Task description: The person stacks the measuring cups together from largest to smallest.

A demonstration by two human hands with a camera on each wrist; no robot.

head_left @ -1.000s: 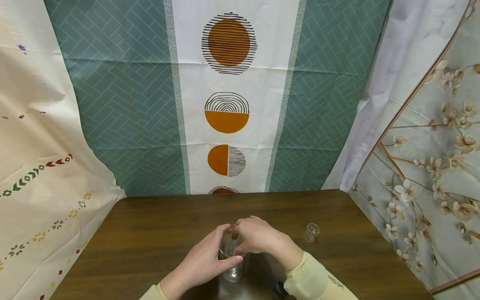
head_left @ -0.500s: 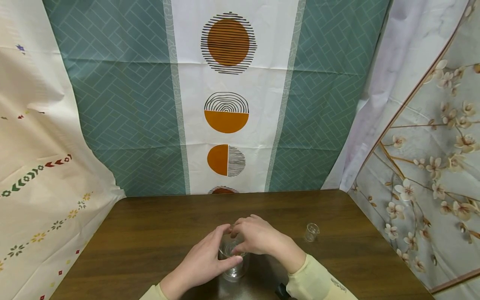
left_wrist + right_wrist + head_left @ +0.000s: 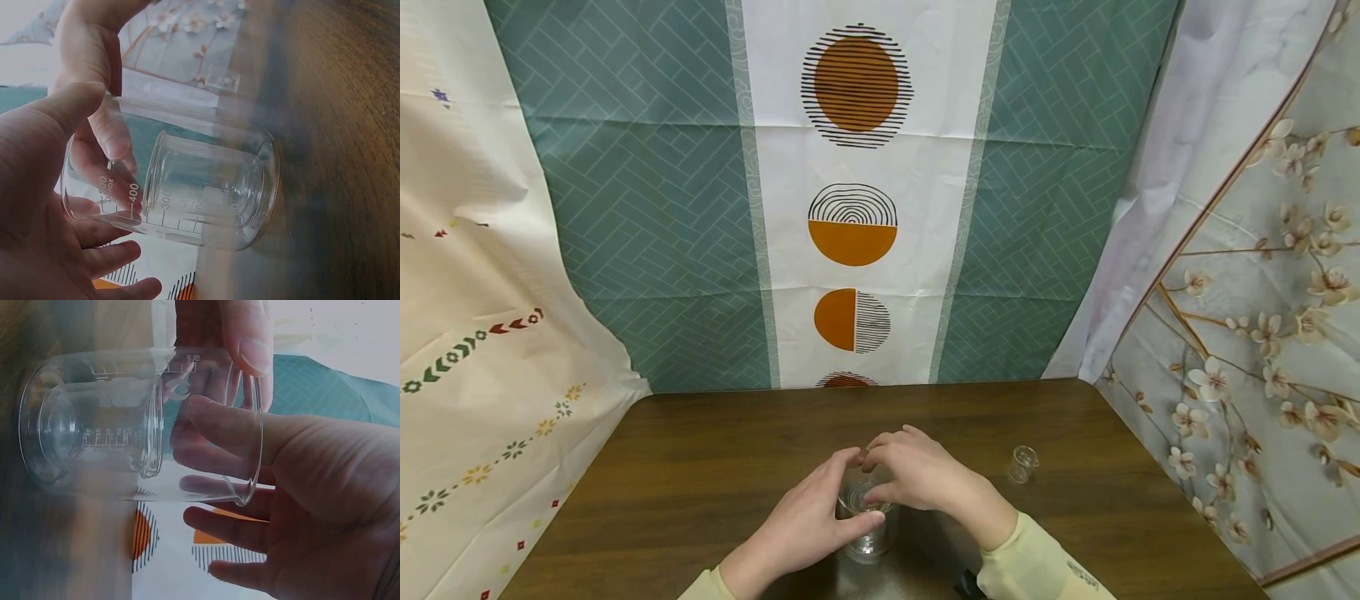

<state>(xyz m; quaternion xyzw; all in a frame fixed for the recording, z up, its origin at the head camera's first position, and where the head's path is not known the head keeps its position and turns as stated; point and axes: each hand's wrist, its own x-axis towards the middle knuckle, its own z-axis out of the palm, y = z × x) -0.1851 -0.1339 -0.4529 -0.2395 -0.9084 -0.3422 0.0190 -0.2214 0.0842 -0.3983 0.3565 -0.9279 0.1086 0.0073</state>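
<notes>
A large clear glass beaker (image 3: pixel 868 546) with white scale marks stands upright on the table in front of me. Inside it, at the bottom, sits a smaller glass beaker (image 3: pixel 206 169), its rim well below the big one's mouth. My left hand (image 3: pixel 805 517) holds the large beaker near its rim, thumb on the near side and fingers round the far side. From the right, my right hand (image 3: pixel 921 475) reaches into the mouth. Its thumb and fingers are bent but apart, above the inner beaker's rim in the right wrist view, with nothing visible between them.
A tiny glass beaker (image 3: pixel 1022 464) stands to the right on the brown wooden table (image 3: pixel 715 450). Behind the table hangs a green and white patterned cloth (image 3: pixel 662 208), with a floral curtain (image 3: pixel 1247 400) at the right and a cream curtain (image 3: pixel 482 333) at the left.
My right hand's thumb has shifted up slightly within the large beaker's mouth, and the right forearm has moved a little to the right. The left hand and the beakers stay in place.
</notes>
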